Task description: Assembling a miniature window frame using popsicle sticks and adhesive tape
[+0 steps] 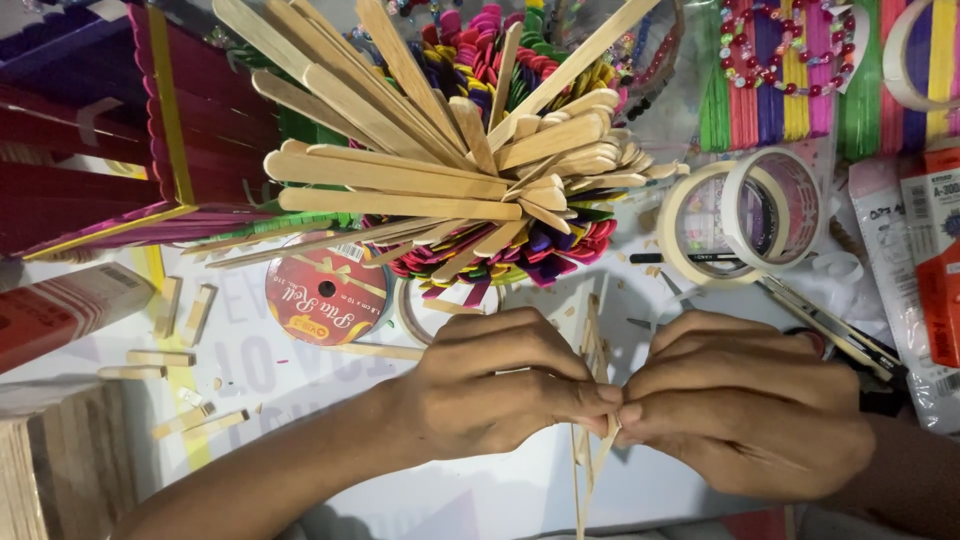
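From my feed, both hands meet just below the big bundle of plain wooden sticks [440, 160], low in the middle of the table [480, 500]. My left hand [490, 385] and right hand [745, 400] each pinch the same thin wooden strips [592, 400] between thumb and fingertips, so both grips are closed on them, fingertips touching where the strips cross. The strips stand nearly upright, running from above the knuckles down past the palms, and they splay apart at the lower end.

I judge these strips to be very light, stiff along their length but thin enough to snap or split if bent sideways. The wood looks dry and a little smooth, so a firm pinch close to the crossing point seems the safest hold; taking them near the free ends would let them twist or fan out.

Around the bundle: coloured sticks [500, 255] fan out under the plain ones. A red ribbon spool [325, 295] lies just below and left of it. Two rolls of tape [740, 220] sit to its right, one leaning on the other, with a cutter knife [830, 330] just below them. Short cut stick pieces [180, 310] lie scattered to the lower left.
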